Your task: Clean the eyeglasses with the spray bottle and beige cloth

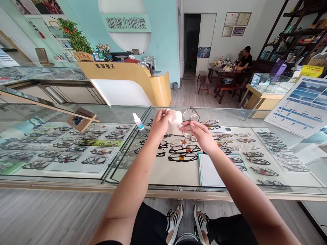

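My left hand (160,123) is closed on a white cleaning cloth (175,121) and holds it up above the glass counter (76,177). My right hand (198,133) pinches a pair of thin metal-framed glasses (190,117) with a red tag on one arm. The cloth touches the left lens of the glasses. Both hands hover over the rows of display frames (182,153) under the glass.
A small white spray bottle (138,121) with a blue cap stands on the counter left of my hands. A wooden stand (82,119) sits further left. A blue-white info board (301,105) leans at the right. A person (245,57) sits at a far table.
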Demonstrator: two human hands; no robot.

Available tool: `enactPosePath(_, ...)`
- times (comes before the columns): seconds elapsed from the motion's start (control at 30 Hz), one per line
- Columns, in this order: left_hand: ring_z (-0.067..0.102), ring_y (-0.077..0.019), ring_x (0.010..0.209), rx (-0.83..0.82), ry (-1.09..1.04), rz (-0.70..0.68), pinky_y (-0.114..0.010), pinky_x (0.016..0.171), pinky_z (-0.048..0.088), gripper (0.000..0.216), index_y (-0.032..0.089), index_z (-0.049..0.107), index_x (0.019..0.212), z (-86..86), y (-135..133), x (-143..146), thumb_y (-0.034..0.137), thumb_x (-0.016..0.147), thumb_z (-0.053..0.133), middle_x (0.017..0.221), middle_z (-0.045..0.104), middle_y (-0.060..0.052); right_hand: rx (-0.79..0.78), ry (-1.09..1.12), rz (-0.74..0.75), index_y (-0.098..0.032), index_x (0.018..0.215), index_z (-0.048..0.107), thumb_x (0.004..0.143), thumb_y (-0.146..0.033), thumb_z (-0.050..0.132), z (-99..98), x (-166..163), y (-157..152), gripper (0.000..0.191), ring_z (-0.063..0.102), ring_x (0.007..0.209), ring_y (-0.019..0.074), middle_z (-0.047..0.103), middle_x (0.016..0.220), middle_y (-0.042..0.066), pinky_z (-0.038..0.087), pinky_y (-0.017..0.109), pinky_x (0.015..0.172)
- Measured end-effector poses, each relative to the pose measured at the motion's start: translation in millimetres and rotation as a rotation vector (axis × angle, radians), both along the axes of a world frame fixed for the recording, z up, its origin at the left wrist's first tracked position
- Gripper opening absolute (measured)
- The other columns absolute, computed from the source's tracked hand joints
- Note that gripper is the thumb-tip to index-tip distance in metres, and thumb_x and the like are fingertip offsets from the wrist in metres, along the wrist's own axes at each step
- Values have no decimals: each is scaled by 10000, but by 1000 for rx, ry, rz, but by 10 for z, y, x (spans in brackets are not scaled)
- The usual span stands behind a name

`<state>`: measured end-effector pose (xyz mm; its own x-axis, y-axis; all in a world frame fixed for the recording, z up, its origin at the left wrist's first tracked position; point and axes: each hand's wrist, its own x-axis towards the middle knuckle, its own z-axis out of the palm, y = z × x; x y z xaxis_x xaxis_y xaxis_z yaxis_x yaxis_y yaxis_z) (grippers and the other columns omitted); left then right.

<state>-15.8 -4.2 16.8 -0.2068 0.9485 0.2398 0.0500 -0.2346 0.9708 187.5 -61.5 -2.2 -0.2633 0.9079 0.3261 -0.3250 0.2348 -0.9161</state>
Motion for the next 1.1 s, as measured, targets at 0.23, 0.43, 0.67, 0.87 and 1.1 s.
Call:
enactPosePath(0.23, 516, -179, 737, 71, -18, -207, -309, 713, 388, 510, 260, 536, 881, 34, -160, 131, 681, 919, 821, 799, 556, 26, 0, -72, -3, -293, 1012, 874, 926, -808, 822, -14, -54, -11, 525, 777, 1086, 288, 865, 1063, 54, 597, 449, 1125)
enactPosePath(0.43, 481, -156, 667, 135, 118, -385, -298, 636, 383, 572, 258, 520, 870, 89, -276, 191, 740, 934, 822, 751, 552, 28, 35, -165, -54, -256, 985, 850, 1001, -736, 741, -27, -26, 18, 493, 695, 970, 230, 825, 1019, 48, 553, 372, 952)
enactPosePath(0.67, 507, -168, 663, 194, 158, -419, -316, 638, 434, 624, 255, 585, 863, 129, -313, 222, 850, 938, 758, 742, 551, 15, 65, -196, -63, -257, 921, 831, 1013, -701, 730, -20, -25, 30, 465, 629, 908, 215, 779, 962, 30, 520, 353, 886)
enactPosePath(0.87, 499, -139, 598, 178, 31, -356, -305, 574, 420, 568, 265, 598, 959, 60, -293, 287, 751, 883, 882, 782, 628, 26, 81, -194, -3, -258, 913, 822, 1009, -693, 734, 5, -32, 23, 454, 640, 894, 223, 793, 940, 34, 540, 366, 894)
enactPosePath(1.1, 545, -143, 586, 34, -103, -450, -320, 595, 475, 674, 257, 692, 1126, 23, -221, 244, 705, 737, 1011, 783, 706, 23, 105, -206, 19, -261, 927, 815, 1032, -696, 707, 65, -8, -14, 460, 644, 908, 230, 798, 985, 38, 531, 380, 906)
